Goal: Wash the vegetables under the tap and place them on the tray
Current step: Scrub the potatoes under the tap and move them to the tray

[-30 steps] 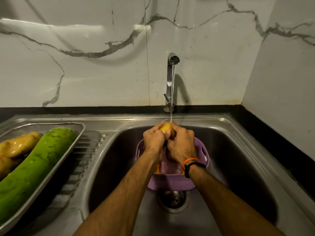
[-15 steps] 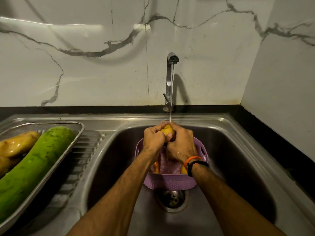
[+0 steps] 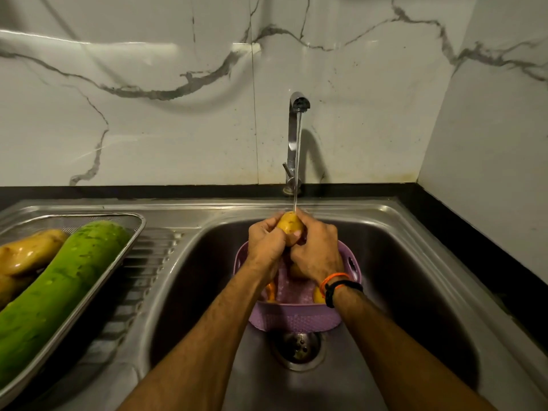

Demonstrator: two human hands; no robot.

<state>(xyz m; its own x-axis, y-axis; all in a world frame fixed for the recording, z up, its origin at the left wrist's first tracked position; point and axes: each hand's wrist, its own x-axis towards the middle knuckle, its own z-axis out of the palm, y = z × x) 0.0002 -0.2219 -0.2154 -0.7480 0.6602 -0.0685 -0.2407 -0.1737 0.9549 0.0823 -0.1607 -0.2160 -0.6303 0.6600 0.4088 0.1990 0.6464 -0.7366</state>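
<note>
A white marble-patterned wall with grey veins (image 3: 148, 129) rises behind a black tabletop strip (image 3: 178, 191) that runs along the back and down the right side. Set into it is a brushed stainless-steel sink (image 3: 400, 262), its deep rectangular basin dull and wet, with a ribbed draining board (image 3: 142, 262) pressed into the steel on the left. On that board lies a shallow rectangular steel tray with a mesh wall and rolled rim (image 3: 130, 229), holding a long, glossy green gourd with pale flecks (image 3: 56, 292) that rests diagonally, touching a wet, brownish-yellow potato (image 3: 26, 253) beside it; another brownish piece shows below at the picture's edge. A slim chrome tap with a curved spout (image 3: 292, 143) stands at the back centre, and a thin stream of water (image 3: 297, 161) falls straight from it. In the basin, just behind the round metal drain (image 3: 296, 348), sits a lilac plastic basket with a perforated wall and handle slots (image 3: 293, 318); a few yellow and orange pieces show inside it, mostly hidden by the arms. Above the basket, both hands meet under the stream: the left hand (image 3: 264, 247) and the right hand (image 3: 318, 253) curl their fingers around a small, smooth, oval yellow potato (image 3: 290, 222), whose top peeks out where the water lands. The right wrist wears an orange thread band (image 3: 333, 278) and a black bracelet (image 3: 341, 290).
</note>
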